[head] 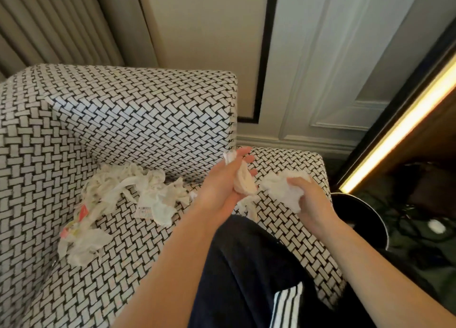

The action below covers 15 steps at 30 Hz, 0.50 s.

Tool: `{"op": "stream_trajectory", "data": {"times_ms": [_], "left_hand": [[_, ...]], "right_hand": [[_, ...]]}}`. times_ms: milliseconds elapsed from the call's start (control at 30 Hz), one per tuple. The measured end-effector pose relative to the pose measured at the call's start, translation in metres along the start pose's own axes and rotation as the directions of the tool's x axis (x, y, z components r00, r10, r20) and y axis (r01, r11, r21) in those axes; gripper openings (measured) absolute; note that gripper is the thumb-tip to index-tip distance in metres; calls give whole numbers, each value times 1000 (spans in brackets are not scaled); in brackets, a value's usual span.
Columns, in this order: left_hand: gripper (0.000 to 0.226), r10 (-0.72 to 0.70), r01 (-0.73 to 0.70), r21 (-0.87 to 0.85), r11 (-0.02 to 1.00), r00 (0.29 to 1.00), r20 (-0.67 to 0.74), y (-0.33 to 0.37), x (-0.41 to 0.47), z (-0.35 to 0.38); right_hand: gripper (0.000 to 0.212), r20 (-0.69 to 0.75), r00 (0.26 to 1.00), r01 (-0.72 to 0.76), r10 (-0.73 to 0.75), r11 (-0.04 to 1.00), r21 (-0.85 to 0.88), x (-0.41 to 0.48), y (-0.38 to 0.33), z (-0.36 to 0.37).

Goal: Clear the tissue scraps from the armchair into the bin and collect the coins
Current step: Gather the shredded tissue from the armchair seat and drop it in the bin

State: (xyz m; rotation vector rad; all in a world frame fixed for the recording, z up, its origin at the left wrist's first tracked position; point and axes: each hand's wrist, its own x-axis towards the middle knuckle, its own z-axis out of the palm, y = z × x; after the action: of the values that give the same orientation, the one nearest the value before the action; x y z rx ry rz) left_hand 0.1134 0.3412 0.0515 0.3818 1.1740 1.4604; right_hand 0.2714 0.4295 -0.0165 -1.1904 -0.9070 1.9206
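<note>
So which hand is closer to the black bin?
Right. The right hand, gripping a tissue wad, is beside the bin; the left hand, holding a tissue scrap, is farther off, over the armchair.

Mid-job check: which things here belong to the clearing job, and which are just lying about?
Job: tissue scraps on armchair; scrap in left hand; wad in right hand; bin. No coins visible.
Just there: curtain; light strip.
</note>
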Motion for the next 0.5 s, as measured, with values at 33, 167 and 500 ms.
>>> {"op": "stream_trajectory", "data": {"times_ms": [33,167,500], "left_hand": [[25,-15,15,21,1000,1000,14,-5,4,9],[25,-114,113,83,990,993,2,-28,21,46],[46,-484,484,2,875,874,-32,-94,57,121]], "right_hand": [[19,-17,1000,2,-1,1000,23,-2,-3,-8],[21,-102,995,26,-15,995,101,-6,-8,-44],[38,-232,966,6,116,883,469,-8,-3,-139]]}}
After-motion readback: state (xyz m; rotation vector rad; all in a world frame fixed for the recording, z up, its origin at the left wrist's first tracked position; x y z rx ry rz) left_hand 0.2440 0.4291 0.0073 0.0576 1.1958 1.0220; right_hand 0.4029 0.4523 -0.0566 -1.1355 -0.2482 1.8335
